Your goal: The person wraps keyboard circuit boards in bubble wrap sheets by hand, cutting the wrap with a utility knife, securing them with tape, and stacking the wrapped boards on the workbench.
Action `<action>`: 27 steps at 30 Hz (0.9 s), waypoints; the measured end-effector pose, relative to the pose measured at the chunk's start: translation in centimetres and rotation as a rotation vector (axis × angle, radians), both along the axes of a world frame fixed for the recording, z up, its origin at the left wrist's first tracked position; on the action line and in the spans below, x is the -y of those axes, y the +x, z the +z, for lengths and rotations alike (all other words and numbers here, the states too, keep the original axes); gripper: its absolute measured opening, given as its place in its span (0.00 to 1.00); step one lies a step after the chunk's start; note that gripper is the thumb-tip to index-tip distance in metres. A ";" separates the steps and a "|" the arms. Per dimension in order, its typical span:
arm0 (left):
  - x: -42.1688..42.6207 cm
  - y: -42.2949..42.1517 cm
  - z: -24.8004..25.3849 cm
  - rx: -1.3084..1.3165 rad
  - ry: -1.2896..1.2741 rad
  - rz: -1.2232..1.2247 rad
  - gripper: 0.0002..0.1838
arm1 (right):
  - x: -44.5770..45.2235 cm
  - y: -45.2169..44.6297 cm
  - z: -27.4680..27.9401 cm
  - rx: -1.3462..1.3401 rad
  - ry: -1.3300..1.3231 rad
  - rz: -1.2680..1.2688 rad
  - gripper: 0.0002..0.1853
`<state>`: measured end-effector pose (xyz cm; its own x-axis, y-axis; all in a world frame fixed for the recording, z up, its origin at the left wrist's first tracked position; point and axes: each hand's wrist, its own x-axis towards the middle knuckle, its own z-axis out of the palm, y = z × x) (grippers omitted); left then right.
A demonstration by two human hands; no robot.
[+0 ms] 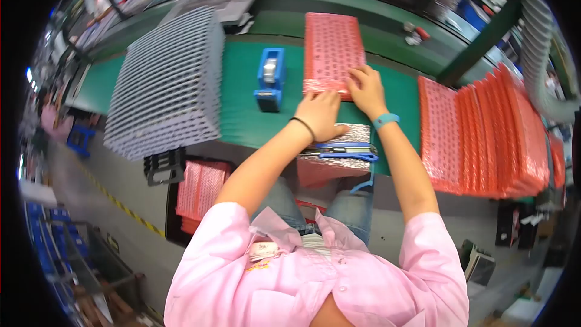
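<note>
A red bubble-wrap bag [333,42] with dark printed marks lies on the green mat straight ahead. My left hand [319,116] rests at its near edge, fingers stretched onto it and thumb held out to the side. At the near right corner my right hand [367,89] has its fingers and thumb bent onto the bag's edge. Just below my hands, a blue utility knife [339,151] lies across a silvery bubble-lined sheet [357,135] at the table's front edge. A blue tape dispenser [270,80] stands left of the bag.
A tall stack of grey ribbed trays [169,85] occupies the left of the table. On the right stands a leaning row of red bubble bags [484,136]. More red bags [203,188] sit low at the left. A green post [481,42] and a ribbed hose [535,42] border the right.
</note>
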<state>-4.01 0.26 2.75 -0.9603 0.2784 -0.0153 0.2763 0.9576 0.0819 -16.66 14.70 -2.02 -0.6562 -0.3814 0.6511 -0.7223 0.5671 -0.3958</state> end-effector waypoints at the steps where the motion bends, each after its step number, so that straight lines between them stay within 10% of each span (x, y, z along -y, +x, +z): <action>1: -0.1 0.2 0.1 -0.016 -0.008 -0.006 0.44 | 0.0 0.2 0.1 -0.018 0.031 0.008 0.12; 11: 4.2 9.1 3.2 0.021 0.920 -0.068 0.38 | -0.7 -1.5 -0.5 0.035 0.178 0.021 0.23; 17: 4.4 6.9 -1.3 -0.027 1.492 0.511 0.39 | -1.8 -3.6 -0.3 0.768 -0.235 -0.308 0.29; 27: 7.4 -0.7 -3.5 0.262 2.106 0.447 0.13 | -0.8 1.3 4.2 0.994 -0.791 -0.225 0.23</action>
<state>-4.67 -7.13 -0.70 -0.9764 -0.1250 -0.1759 -0.0695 -0.5894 0.8048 -15.34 15.46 2.14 -0.9860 0.0630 -0.1543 0.1548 0.0033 -0.9879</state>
